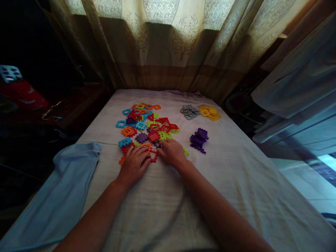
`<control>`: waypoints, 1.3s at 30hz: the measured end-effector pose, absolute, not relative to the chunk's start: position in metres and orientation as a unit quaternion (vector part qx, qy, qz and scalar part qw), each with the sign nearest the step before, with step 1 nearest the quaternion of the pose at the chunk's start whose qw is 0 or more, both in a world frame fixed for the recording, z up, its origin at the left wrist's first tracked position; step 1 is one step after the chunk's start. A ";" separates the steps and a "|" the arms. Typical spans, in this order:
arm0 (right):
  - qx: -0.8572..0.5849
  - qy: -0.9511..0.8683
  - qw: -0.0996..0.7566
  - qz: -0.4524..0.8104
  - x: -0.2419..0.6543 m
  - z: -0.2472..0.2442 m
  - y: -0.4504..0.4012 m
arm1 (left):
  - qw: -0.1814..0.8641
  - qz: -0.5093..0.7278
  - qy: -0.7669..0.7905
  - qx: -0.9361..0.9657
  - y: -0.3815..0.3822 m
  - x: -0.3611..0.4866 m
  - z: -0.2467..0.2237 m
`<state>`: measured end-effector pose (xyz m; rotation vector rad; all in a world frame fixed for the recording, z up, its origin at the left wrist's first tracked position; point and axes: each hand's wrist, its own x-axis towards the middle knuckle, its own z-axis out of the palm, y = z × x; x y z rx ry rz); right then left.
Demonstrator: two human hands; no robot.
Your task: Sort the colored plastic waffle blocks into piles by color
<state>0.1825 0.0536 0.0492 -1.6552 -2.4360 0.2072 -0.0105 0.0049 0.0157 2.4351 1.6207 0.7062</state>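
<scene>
- Mixed pile of plastic pieces [154, 136]: lies on the cloth-covered desk [223, 196], in front of both hands and partly under them. Its flat, notched pieces are red, orange, blue, lime green and purple; some have window-like openings, others are solid. They overlap loosely, spreading toward the far left.
- Left hand [133, 162]: palm down at the pile's near left edge. Its fingers are slightly bent and a little apart, with the thumb held away from them, over orange and red pieces. No piece appears gripped.
- Right hand [172, 151]: palm down at the pile's near right side, fingers bent forward over lime green and dark purple pieces. Whether they have hold of one cannot be told.
- Red open-frame piece [154, 156]: between the two hands, near the left thumb.
- Purple stack [199, 139]: right of the right hand, apart from the mixed pile, its pieces heaped unevenly.
- Grey stack [189, 112]: farther back, beyond the purple one.
- Yellow stack [209, 113]: just beside the grey one, on its right.
- Light blue cloth [70, 185]: draped along the desk's left side, left of the left forearm.
- Patterned curtain [168, 52]: hangs behind the desk's far edge.
</scene>
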 end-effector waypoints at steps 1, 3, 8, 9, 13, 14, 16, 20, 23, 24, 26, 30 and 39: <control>-0.560 -0.821 0.081 0.070 0.179 0.051 0.055 | 0.066 0.233 0.537 0.808 0.005 -0.011 0.015; -0.569 -0.818 0.051 0.070 0.173 0.054 0.058 | 0.068 0.232 0.535 0.810 0.005 -0.011 0.015; -0.602 -0.797 0.001 0.060 0.166 0.062 0.059 | 0.076 0.230 0.536 0.809 0.004 -0.010 0.016; -0.606 -0.793 -0.007 0.060 0.166 0.064 0.059 | 0.077 0.230 0.536 0.809 0.004 -0.010 0.016; -0.609 -0.789 -0.040 0.073 0.177 0.072 0.057 | 0.081 0.233 0.537 0.807 0.004 -0.010 0.016; -0.607 -0.789 -0.048 0.080 0.182 0.075 0.058 | 0.081 0.234 0.536 0.807 0.004 -0.010 0.016; -0.610 -0.785 -0.055 0.092 0.193 0.084 0.060 | 0.078 0.239 0.534 0.807 0.004 -0.011 0.014; -0.661 -0.744 -0.010 0.097 0.230 0.102 0.067 | 0.056 0.253 0.537 0.803 0.005 -0.012 0.012; -0.733 -0.675 0.014 0.089 0.269 0.107 0.074 | 0.023 0.262 0.536 0.802 0.004 -0.012 0.014; -0.756 -0.648 0.013 0.089 0.282 0.107 0.076 | 0.010 0.262 0.536 0.803 0.003 -0.012 0.015; -0.790 -0.606 0.009 0.090 0.307 0.104 0.079 | -0.013 0.258 0.540 0.801 0.003 -0.011 0.018; -0.817 -0.569 0.013 0.092 0.336 0.097 0.082 | -0.031 0.225 0.563 0.794 0.013 -0.003 0.022; -0.787 -0.603 0.071 0.106 0.318 0.106 0.080 | 0.001 0.121 0.601 0.790 0.040 0.041 0.020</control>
